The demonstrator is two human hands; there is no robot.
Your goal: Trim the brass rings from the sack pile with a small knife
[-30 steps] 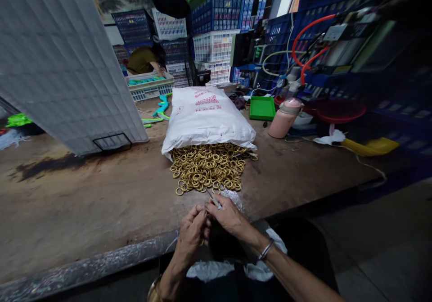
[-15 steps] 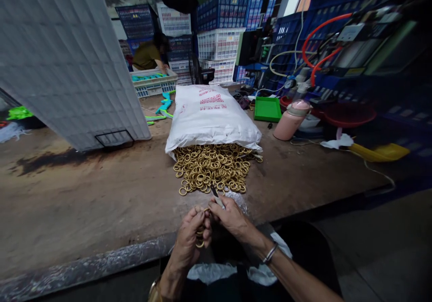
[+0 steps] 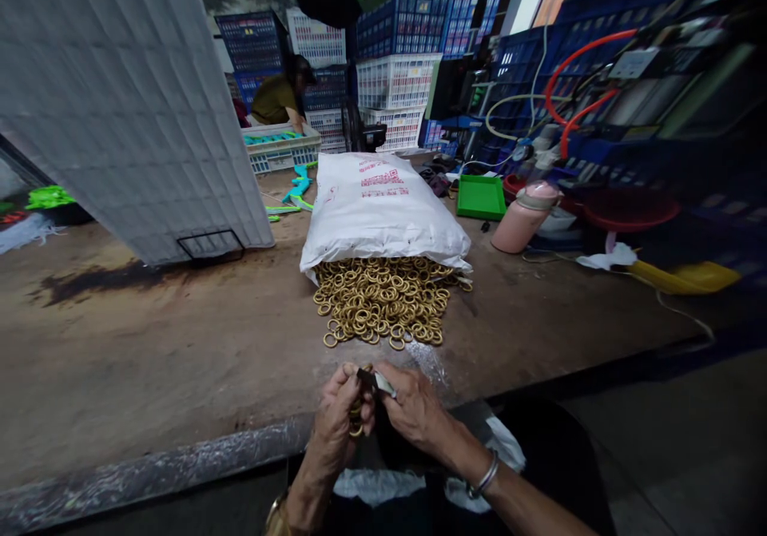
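Observation:
My left hand (image 3: pixel 335 416) is closed around several gold-coloured rings (image 3: pixel 356 426), some of them showing below the fingers. In my right hand (image 3: pixel 419 410) is a small knife (image 3: pixel 384 384) with a pale handle and a dark blade. The blade points left and lies against the ring at my left fingertips; whether it cuts into it is too small to tell. Beyond both hands, a heap of the same rings (image 3: pixel 383 300) spills onto the table from the mouth of a white sack (image 3: pixel 383 212) with red print.
A tall white ribbed panel (image 3: pixel 149 121) stands on the wooden table (image 3: pixel 180 360) at left. To the right are a green tray (image 3: pixel 481 197), a pink bottle (image 3: pixel 520 220) and a yellow scoop (image 3: pixel 689 276). Another person (image 3: pixel 276 101) bends over a crate (image 3: pixel 284 155) behind, before stacked crates.
My right hand has turned the knife: its blade pointed away toward the heap and now points left at my left fingertips. The left hand stays closed on the rings.

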